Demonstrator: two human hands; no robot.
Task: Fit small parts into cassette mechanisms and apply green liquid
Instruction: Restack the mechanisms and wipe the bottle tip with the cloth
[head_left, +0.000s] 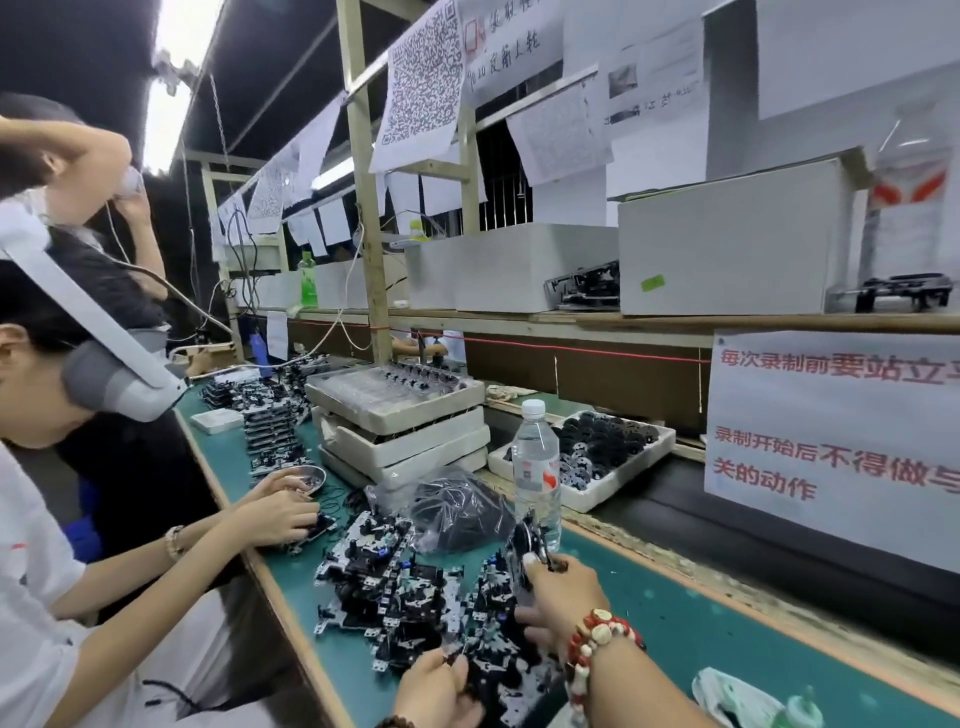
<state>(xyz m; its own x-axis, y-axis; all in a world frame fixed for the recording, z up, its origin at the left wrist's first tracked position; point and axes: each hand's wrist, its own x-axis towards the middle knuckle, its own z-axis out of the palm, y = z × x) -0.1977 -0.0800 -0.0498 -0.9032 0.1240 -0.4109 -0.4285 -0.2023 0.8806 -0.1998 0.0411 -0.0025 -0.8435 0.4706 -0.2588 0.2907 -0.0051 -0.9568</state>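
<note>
Right hand (563, 587) pinches a small black wheel part (527, 543) raised on edge, left hand (441, 686) grips a cassette mechanism (498, 670) low on the desk (675, 623) — I judge the part must travel down-left, right hand nearer.

green bench mat (691, 629), red-and-cream bead bracelet (592, 647).
</note>
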